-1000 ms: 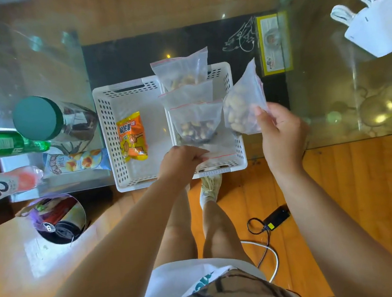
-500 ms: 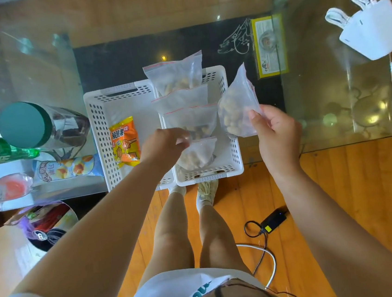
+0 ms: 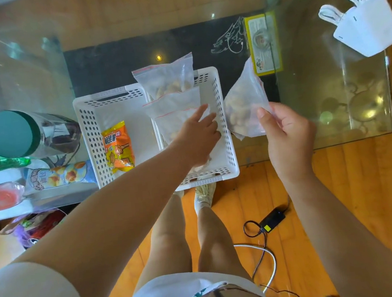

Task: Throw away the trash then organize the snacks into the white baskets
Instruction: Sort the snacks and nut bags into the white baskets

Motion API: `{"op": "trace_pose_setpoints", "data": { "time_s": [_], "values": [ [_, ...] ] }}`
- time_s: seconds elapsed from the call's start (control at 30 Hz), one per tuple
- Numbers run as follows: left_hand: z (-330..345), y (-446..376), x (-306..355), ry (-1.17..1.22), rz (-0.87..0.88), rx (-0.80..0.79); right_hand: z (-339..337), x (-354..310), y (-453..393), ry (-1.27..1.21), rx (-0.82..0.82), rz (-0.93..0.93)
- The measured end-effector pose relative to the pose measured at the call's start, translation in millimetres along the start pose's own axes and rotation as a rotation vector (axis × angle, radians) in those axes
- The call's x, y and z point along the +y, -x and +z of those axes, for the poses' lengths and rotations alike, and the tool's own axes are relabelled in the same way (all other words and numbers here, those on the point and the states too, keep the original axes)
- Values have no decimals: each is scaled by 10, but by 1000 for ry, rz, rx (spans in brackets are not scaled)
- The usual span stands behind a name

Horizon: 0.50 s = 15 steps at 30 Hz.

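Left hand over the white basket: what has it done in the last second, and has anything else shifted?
The left hand, which pinched a clear bag at the near end of the white basket, has let go and reached farther in; its fingers now lie spread on the stacked clear bags. The right hand still holds its bag of nuts beside the basket. The orange snack packet has not moved.

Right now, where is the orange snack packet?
In the head view, the orange snack packet lies flat in the left compartment of the white perforated plastic basket, left of the stacked clear zip bags.
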State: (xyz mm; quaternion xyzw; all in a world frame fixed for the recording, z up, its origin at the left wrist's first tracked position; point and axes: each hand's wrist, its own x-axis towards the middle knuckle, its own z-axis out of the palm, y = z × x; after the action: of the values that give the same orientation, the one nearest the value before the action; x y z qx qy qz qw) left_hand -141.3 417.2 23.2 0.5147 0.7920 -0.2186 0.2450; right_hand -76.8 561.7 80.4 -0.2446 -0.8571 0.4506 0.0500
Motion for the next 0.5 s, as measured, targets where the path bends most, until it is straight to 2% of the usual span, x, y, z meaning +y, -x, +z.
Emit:
{"op": "trace_pose_setpoints", "data": {
  "time_s": [0.27,0.5],
  "values": [
    [34,70,-95,29,-68,-59,117,-38,10,6,-50,-26],
    [145,98,-107,32,-85,15,401,34,5,19,-97,2]
  ]
}}
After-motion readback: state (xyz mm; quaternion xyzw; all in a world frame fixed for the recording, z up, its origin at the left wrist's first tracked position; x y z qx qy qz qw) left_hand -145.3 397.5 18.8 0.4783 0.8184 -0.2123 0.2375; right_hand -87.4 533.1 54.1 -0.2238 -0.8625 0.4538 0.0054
